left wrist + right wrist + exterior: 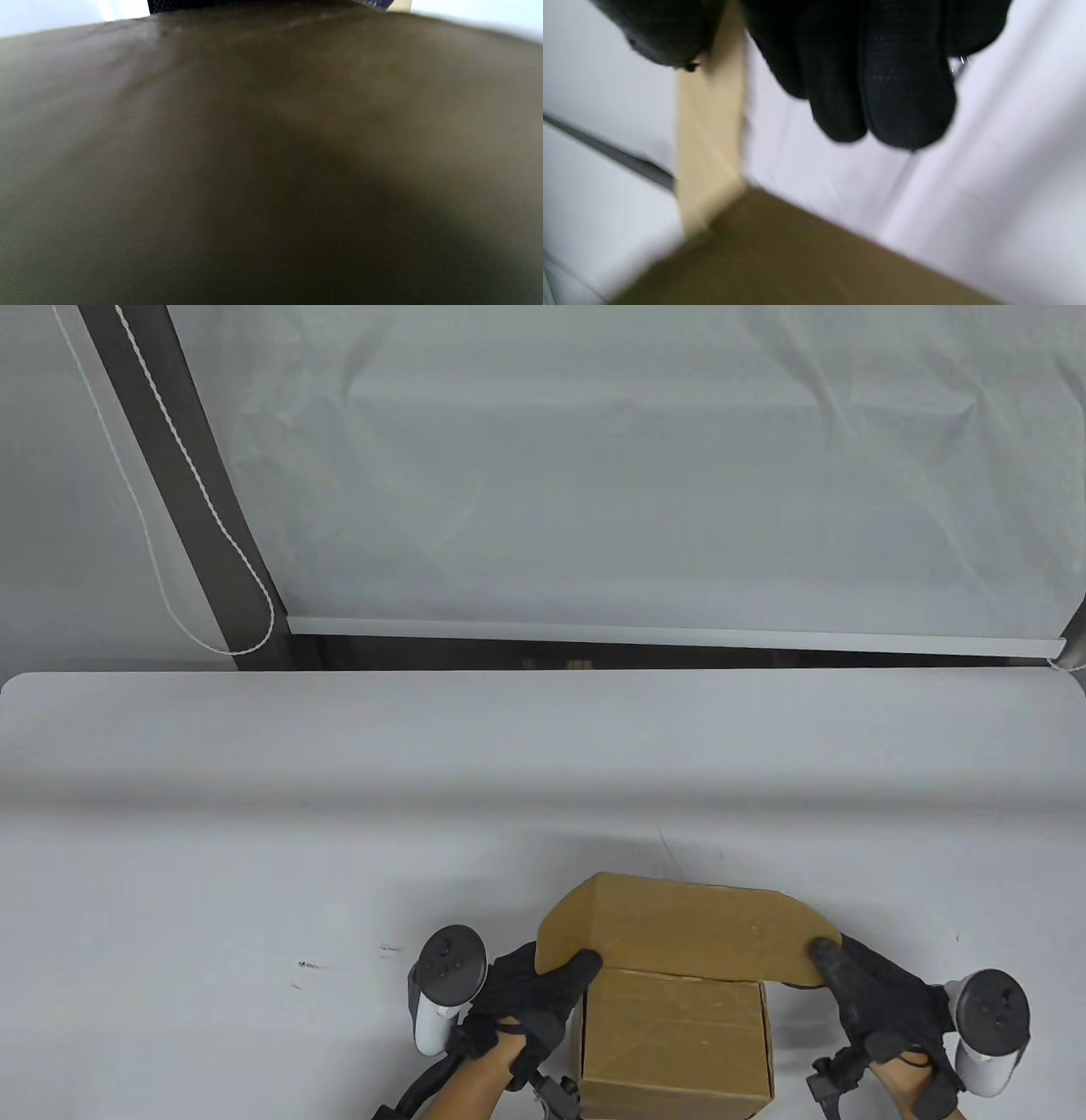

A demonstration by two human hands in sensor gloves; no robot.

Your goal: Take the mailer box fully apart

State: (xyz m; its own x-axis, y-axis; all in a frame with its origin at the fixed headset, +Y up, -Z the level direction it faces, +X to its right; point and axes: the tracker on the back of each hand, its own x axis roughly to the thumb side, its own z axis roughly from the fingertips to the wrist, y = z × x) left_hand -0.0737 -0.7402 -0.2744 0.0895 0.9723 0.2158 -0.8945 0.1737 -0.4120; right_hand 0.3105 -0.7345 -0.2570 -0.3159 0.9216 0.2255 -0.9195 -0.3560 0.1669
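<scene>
A brown cardboard mailer box [679,1039] stands at the table's near edge, with its front lid flap [687,929] raised toward the far side. My left hand [543,988] grips the flap's left end, fingers over its edge. My right hand [857,980] grips the flap's right end. The left wrist view is filled by blurred brown cardboard [271,169]. In the right wrist view my gloved fingers [882,84] hang over a pale cardboard flap edge [710,148] that sits between thumb and fingers, with a brown box panel [797,262] below.
The white table [339,831] stretches far and to both sides of the box. Beyond its far edge is a dark gap and a white sheet-covered backdrop [645,475]. A dark post with a white cord [195,483] leans at the far left.
</scene>
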